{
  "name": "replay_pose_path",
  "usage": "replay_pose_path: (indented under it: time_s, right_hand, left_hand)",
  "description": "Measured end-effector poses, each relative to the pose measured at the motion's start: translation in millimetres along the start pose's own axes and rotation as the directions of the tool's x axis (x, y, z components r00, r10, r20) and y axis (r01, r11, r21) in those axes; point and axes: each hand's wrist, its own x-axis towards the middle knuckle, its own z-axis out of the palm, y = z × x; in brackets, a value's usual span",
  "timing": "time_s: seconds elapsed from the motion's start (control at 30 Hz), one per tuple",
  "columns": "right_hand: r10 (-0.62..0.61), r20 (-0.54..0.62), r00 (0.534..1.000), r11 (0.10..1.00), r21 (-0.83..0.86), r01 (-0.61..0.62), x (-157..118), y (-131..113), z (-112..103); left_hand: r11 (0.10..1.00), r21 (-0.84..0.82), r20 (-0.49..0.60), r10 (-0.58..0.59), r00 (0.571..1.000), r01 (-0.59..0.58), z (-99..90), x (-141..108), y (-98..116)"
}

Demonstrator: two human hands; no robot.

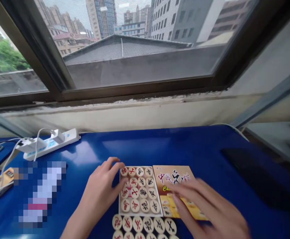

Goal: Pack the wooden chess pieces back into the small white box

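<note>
A shallow white box holds rows of round Chinese chess pieces with red and black characters. Along its left edge is my left hand, fingers apart, the index finger at the far left corner and the thumb over a piece in the left column. My right hand, blurred by motion, is above the printed lid right of the box. Its thumb and index finger stand apart, with nothing visible between them; the other fingers are partly hidden. More loose chess pieces lie in rows nearer me, cut off by the lower frame edge.
The blue table reaches a wall under a window. At left are a white power strip with plugs and cables, a yellowish packet and a pixelated object. A dark flat object lies at right.
</note>
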Motion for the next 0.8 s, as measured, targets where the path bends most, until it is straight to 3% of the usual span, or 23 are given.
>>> replay_pose_path:
  time_s: [0.1, 0.17, 0.43, 0.8]
  right_hand:
    - [-0.057, 0.077, 0.995, 0.994, -0.088, 0.064, 46.2, 18.7, 16.2]
    - [-0.041, 0.147, 0.988, 0.991, -0.121, 0.059, 58.2, 22.4, 27.7]
    - [0.05, 0.205, 0.978, 0.996, -0.086, -0.033, 48.9, 24.3, 37.2]
    - [0.032, 0.199, 0.979, 0.998, -0.053, -0.022, 49.9, 22.4, 36.6]
  left_hand:
    - [1.0, -0.025, 0.024, 0.002, 1.0, -0.001, 5.3, 7.6, -5.6]
    - [0.995, -0.095, -0.002, -0.01, 1.0, 0.01, 8.4, 6.5, -7.4]
    - [0.984, -0.177, -0.026, -0.012, 1.0, 0.007, 14.1, 3.6, -3.9]
    - [0.975, -0.216, -0.096, -0.072, 0.993, 0.05, 16.3, -1.0, -4.4]
